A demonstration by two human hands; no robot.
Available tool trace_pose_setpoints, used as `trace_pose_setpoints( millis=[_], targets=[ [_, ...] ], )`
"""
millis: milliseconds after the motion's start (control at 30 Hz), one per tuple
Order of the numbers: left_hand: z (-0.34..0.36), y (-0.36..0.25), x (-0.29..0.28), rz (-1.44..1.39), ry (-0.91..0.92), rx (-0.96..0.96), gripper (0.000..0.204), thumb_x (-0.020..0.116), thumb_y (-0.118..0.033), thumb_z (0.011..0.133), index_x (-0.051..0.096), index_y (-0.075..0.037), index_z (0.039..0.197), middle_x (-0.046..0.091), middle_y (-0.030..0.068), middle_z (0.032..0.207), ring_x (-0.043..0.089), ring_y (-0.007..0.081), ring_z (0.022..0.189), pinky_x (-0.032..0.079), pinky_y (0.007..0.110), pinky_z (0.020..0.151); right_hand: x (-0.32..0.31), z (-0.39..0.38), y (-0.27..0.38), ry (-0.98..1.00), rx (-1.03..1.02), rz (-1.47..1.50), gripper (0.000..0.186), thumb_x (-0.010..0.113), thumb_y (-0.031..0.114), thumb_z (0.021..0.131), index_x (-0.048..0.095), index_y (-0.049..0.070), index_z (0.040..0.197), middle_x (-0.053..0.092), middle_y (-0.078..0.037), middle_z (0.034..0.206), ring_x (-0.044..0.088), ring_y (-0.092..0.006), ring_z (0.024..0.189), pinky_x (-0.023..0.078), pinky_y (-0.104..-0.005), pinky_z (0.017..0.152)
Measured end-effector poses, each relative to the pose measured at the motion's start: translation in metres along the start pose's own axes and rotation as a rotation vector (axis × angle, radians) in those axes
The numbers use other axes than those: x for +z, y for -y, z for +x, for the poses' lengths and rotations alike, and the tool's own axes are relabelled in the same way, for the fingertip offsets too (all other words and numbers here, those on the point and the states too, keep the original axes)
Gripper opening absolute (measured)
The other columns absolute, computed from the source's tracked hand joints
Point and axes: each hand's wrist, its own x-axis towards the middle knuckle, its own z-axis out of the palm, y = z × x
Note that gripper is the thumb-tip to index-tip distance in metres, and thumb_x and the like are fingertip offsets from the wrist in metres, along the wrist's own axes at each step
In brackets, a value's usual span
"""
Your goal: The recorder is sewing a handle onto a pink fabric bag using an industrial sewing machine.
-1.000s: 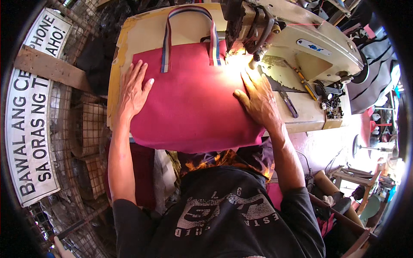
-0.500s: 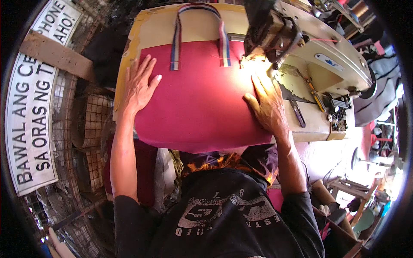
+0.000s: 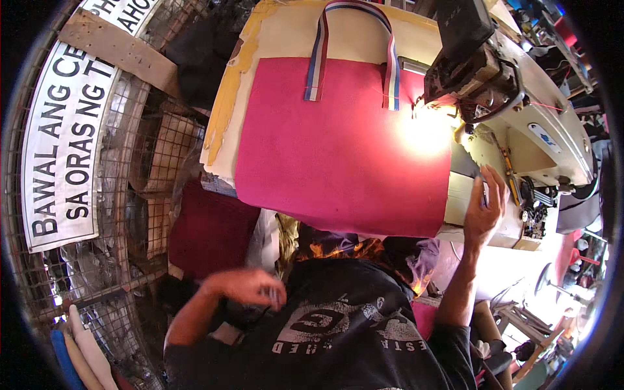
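Note:
A flat pink fabric panel (image 3: 338,156) lies on the sewing machine table, a striped webbing strap (image 3: 316,65) looped across its far edge. My right hand (image 3: 486,208) is right of the panel, fingers closed on small dark thread snips (image 3: 484,188), which they partly cover. My left hand (image 3: 250,287) is off the table, in front of my shirt at the lower left. Its fingers look curled but are smeared by motion, so I cannot see if they hold anything. The sewing machine head (image 3: 471,78) stands at the panel's far right, its lamp lighting the cloth.
A yellow-handled tool (image 3: 510,179) and small metal parts (image 3: 536,214) lie at the table's right. Dark red cloth (image 3: 211,227) hangs below the table's left side. Wire mesh with a white sign (image 3: 65,156) and a wooden board (image 3: 120,52) stand on the left.
Both hands have left the pink panel. My left hand has come back toward my body; my right has moved right and closed on the snips. The whole view has shifted.

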Motion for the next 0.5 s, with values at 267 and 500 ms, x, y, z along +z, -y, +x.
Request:
trace_pose_setpoints(
  millis=[267, 500],
  targets=[
    [0.006, 0.045, 0.046, -0.168, 0.082, -0.385, 0.028, 0.061, -0.016, 0.093, 0.063, 0.000, 0.117, 0.070, 0.0080, 0.103, 0.065, 0.0163, 0.096, 0.053, 0.035, 0.085, 0.000, -0.007, -0.025, 0.061, 0.034, -0.141, 0.021, 0.063, 0.005, 0.094, 0.071, 0.003, 0.114, 0.068, -0.012, 0.116, 0.062, -0.0298, 0.110, 0.049, -0.0410, 0.097],
    [0.054, -0.065, -0.057, 0.143, -0.205, 0.200, 0.023, 0.069, -0.009, 0.087, 0.068, 0.000, 0.108, 0.070, 0.0148, 0.103, 0.068, 0.0240, 0.093, 0.054, 0.037, 0.086, -0.019, -0.038, -0.012, -0.057, -0.038, -0.283, 0.032, 0.068, -0.005, 0.087, 0.071, 0.006, 0.117, 0.065, -0.015, 0.124, 0.065, -0.0310, 0.111, 0.053, -0.0393, 0.094]
  ],
)
